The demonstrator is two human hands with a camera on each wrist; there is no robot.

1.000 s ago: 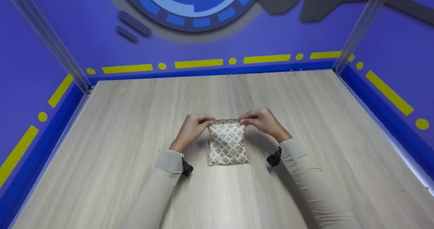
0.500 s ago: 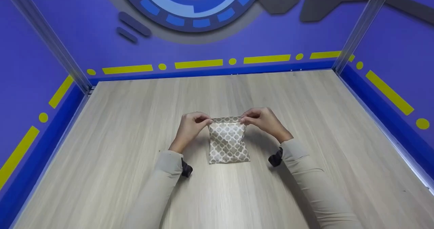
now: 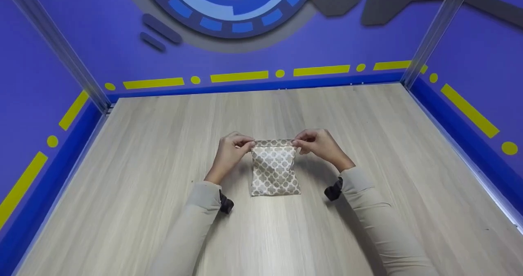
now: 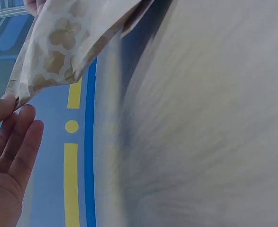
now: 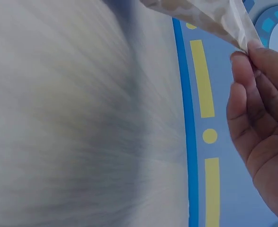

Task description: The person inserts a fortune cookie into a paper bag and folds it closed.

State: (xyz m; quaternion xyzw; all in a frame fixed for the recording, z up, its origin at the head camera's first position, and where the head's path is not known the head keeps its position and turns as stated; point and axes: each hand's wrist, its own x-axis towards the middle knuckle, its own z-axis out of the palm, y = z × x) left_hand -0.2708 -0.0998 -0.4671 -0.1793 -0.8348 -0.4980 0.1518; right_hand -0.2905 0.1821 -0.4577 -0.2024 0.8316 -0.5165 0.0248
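A small flat bag [image 3: 274, 170] with a beige and white quatrefoil pattern is held up at its top corners in the middle of the head view. Along its far edge runs a narrow band set off by a crease. The left hand [image 3: 229, 151] pinches the left top corner between thumb and fingers. At the opposite corner, the right hand [image 3: 322, 145] pinches in the same way. In the left wrist view the bag [image 4: 58, 52] hangs from the left hand [image 4: 11, 156]. The right wrist view shows its other corner [image 5: 243, 42] between the right thumb and index finger. The bag's inside is hidden.
A pale wood-grain table [image 3: 163, 145] lies under both arms. Blue-purple panels [image 3: 245, 59] with yellow marks stand at its back and sides. Small black devices [image 3: 226, 204] are strapped at both wrists.
Both hands have drawn slightly apart, and the bag's top edge has shifted a little away from the person. The band along that edge now shows wider. Both corners stay pinched.
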